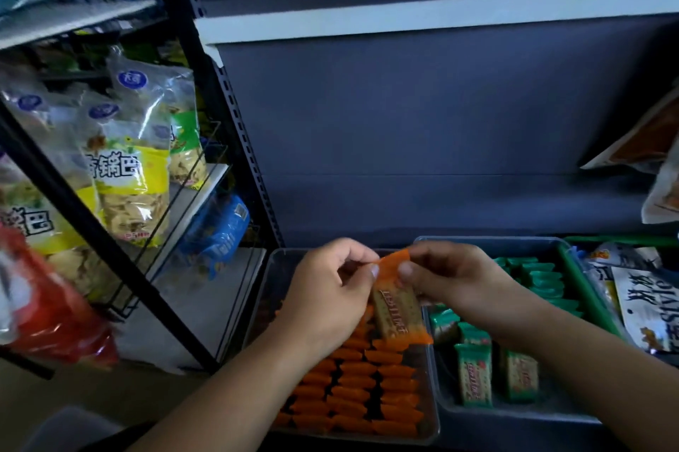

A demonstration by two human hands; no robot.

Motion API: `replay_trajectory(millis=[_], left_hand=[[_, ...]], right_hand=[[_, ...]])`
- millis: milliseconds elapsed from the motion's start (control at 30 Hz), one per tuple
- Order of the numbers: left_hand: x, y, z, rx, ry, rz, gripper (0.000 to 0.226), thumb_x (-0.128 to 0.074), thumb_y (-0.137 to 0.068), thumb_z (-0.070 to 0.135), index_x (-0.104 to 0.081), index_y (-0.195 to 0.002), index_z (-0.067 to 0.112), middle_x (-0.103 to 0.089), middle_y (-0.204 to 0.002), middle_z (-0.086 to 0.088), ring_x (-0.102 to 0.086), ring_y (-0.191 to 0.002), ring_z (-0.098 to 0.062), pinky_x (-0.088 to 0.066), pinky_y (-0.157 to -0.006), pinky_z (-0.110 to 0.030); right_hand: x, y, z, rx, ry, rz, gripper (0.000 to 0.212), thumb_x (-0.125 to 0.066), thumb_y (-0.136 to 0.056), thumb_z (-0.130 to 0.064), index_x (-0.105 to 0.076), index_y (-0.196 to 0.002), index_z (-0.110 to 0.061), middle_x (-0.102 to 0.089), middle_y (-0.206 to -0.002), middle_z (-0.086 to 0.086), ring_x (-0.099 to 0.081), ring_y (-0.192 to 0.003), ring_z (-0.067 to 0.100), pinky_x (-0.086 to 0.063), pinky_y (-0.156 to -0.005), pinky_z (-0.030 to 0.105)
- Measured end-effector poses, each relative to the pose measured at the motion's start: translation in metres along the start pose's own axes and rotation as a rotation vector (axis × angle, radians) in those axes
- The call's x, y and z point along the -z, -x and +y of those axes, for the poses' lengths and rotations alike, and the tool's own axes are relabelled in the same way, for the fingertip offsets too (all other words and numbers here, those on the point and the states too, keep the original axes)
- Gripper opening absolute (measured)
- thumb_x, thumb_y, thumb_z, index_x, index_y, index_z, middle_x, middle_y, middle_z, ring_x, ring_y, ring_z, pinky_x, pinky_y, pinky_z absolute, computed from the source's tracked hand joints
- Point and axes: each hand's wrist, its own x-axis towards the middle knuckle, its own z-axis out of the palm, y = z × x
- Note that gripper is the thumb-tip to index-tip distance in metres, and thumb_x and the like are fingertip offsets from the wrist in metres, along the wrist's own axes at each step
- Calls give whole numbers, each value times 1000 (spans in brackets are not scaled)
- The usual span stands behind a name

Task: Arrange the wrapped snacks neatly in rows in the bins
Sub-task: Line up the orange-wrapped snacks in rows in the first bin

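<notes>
A dim shop aisle, with a dark grey back panel (422, 143) behind a low shelf where two clear bins sit side by side. Both forearms reach in from the bottom edge and meet above the seam between the bins. The left hand (323, 290) has its thumb and forefinger pinched on the upper end of an orange-wrapped snack (398, 299), its other fingers curled under the palm. The right hand (455, 279) pinches the same top edge from the other side, thumb pressed to the crimped orange seal. The snack hangs lengthwise between them, raised over the far part of the left bin (433, 429).

That bin holds orange wrapped snacks (363, 389) standing on edge in about three tidy rows; the left hand and wrist hide its far end. The right bin (514, 415) holds green wrapped snacks (474, 374): a few lie flat near the front, others stand in a row at the back, and the right forearm covers the middle, so the order there is hard to judge.

On a black wire rack (110, 253) to the left stand yellow crisp bags (128, 187), with a blurred red bag (55, 312) in front and a blue packet (220, 231) lower down. More packets (639, 301) lie just right of the green bin
</notes>
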Motion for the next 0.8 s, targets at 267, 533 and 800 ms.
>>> replay_trajectory(millis=[267, 533, 800], left_hand=[[-10, -14, 7, 41, 132, -159, 25, -80, -89, 25, -68, -111, 29, -76, -99, 10, -72, -87, -2, -55, -76, -16], [-14, -19, 2, 78, 179, -200, 23, -79, -89, 13, -72, -108, 25, -78, -95, 7, -74, -84, -8, -55, -68, -15], [-19, -15, -8, -74, -91, -89, 29, -81, -83, 35, -63, -106, 34, -72, -100, 17, -68, -94, 1, -59, -83, -35]], right_hand=[[6, -5, -3, 8, -245, 219, 12, -62, -100, -14, -65, -101, -2, -70, -85, 13, -69, -74, 22, -59, -59, 34], [8, -16, 0, -11, -294, 227, 19, -61, -99, -16, -63, -110, 0, -75, -98, 20, -73, -83, 29, -64, -72, 46], [4, -12, 4, 15, -206, 281, 13, -67, -96, -9, -65, -108, -5, -74, -99, 23, -75, -79, 32, -61, -60, 36]])
